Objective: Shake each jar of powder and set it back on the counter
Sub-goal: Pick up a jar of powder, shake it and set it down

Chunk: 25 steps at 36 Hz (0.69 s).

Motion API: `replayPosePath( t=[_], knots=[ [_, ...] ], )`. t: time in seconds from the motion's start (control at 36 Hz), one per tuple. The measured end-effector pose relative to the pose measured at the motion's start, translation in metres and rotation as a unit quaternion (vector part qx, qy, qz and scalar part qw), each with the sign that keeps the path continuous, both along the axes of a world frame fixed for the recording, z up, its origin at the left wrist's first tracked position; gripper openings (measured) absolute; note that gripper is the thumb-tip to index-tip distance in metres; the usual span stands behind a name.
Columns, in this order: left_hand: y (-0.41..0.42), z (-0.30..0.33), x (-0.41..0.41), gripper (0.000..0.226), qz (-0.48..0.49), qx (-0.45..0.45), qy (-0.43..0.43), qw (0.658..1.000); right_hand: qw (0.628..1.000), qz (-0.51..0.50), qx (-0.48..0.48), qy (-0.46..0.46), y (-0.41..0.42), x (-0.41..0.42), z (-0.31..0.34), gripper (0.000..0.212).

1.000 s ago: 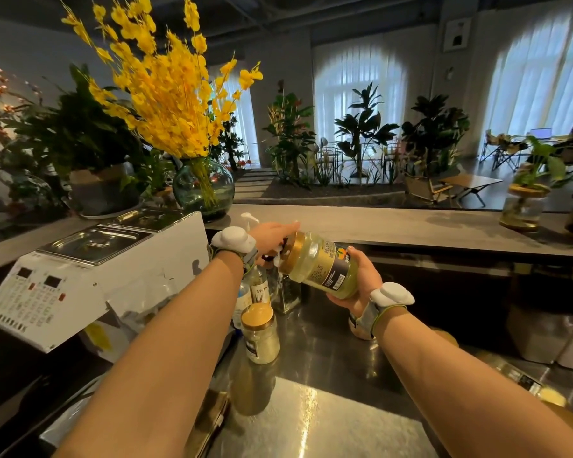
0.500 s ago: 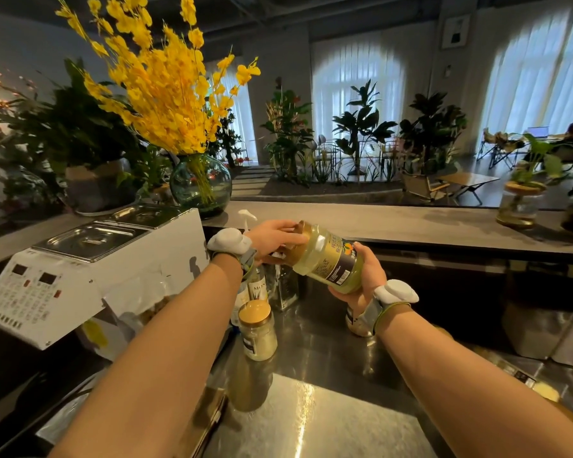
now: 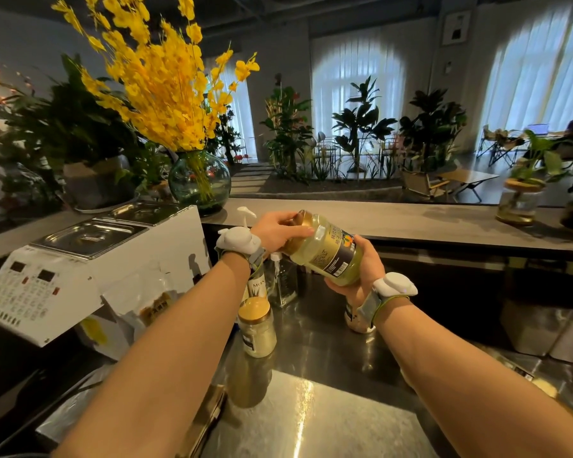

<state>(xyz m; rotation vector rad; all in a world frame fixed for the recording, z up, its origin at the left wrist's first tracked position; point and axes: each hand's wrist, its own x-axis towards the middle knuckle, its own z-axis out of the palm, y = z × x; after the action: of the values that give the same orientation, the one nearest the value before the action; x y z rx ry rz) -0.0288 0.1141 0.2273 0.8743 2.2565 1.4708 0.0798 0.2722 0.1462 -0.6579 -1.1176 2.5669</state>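
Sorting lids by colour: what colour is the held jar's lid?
Gold, on the tilted jar; head view, the only one.

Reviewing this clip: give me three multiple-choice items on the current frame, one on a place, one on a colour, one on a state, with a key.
1. Where does the small gold-lidded jar stand?
A. On the steel counter, under the left forearm
B. On the upper ledge beside the vase
C. On top of the white machine

2. What colour are the flowers in the round glass vase?
A. White
B. Yellow
C. Purple

3. How is the large jar held?
A. Upright on the counter, untouched
B. Hanging lid-down from one hand
C. Tilted on its side, off the counter, in both hands

Key: 1 A, it rests on the steel surface below the forearm. 2 B, the sprays are bright yellow. 3 C, the left hand grips the lid end and the right hand cups the base, the jar lying slanted in the air.
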Motion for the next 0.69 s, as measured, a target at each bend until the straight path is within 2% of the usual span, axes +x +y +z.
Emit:
replayPosePath(
  t=[0.11,0.28,0.42,0.58,0.69],
  knots=[
    [-0.002,0.002,0.000,0.037,-0.019,0.016,0.012,1.000,1.000,0.012,0.014,-0.008,0.003,-0.001,0.001,0.038],
    [-0.004,-0.010,-0.005,0.057,0.008,0.043,0.028,0.999,0.999,0.011,0.032,-0.026,0.003,-0.006,0.003,0.045],
    [0.007,-0.016,0.001,0.063,0.036,0.078,-0.033,0.996,1.000,0.012,0.013,-0.017,-0.002,-0.009,0.000,0.046],
    [0.013,-0.020,0.002,0.036,0.060,0.111,-0.020,0.992,0.999,0.019,-0.025,-0.012,-0.011,-0.013,-0.008,0.056],
    [0.012,-0.020,0.002,0.031,0.056,0.140,-0.021,0.988,0.999,0.030,-0.041,-0.013,-0.013,-0.012,-0.007,0.053]
  ],
)
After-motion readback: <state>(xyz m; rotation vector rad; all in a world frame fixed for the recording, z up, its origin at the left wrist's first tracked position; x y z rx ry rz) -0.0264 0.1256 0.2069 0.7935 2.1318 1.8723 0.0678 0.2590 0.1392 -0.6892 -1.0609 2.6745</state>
